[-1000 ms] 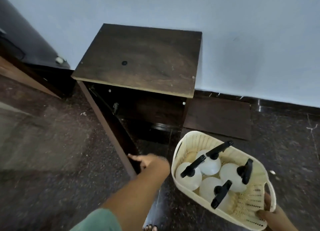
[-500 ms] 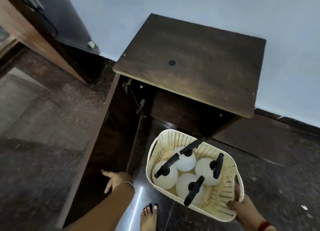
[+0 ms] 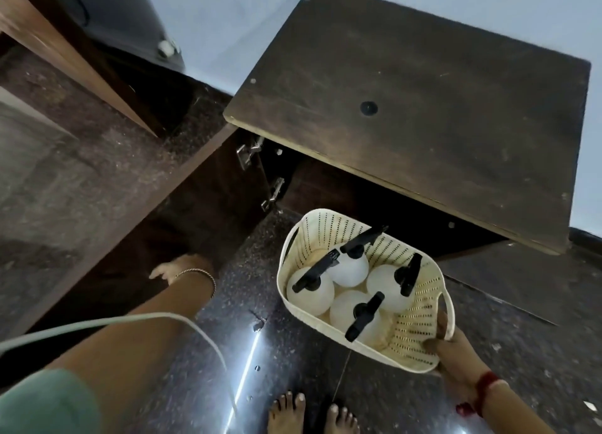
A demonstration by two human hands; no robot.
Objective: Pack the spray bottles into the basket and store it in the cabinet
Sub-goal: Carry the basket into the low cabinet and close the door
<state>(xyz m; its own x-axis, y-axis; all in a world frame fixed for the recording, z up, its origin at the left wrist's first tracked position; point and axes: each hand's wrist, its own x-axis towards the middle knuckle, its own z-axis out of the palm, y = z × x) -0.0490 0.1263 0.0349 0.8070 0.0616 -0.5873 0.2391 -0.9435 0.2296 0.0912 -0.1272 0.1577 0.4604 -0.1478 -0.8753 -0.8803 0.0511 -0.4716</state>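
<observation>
A cream perforated basket (image 3: pixel 420 332) hangs in the air before the dark wooden cabinet (image 3: pixel 423 114). Inside it stand several white spray bottles (image 3: pixel 350 267) with black trigger heads. My right hand (image 3: pixel 451 352) grips the basket by its near right rim and handle. My left hand (image 3: pixel 177 270) rests against the inner face of the cabinet's left door (image 3: pixel 156 225), which is swung wide open; its fingers are mostly hidden behind the wrist. The cabinet's opening below the top is dark.
The cabinet's right door (image 3: pixel 521 280) is also swung open, lying low at the right. A wooden furniture piece (image 3: pixel 65 52) stands at the upper left. A white cable (image 3: pixel 195 329) crosses my left arm. My bare feet (image 3: pixel 312 414) stand on the dark speckled floor.
The view has come closer to the cabinet. The left door has swung wider open under my left hand. The basket stays in my right hand, near the cabinet's opening.
</observation>
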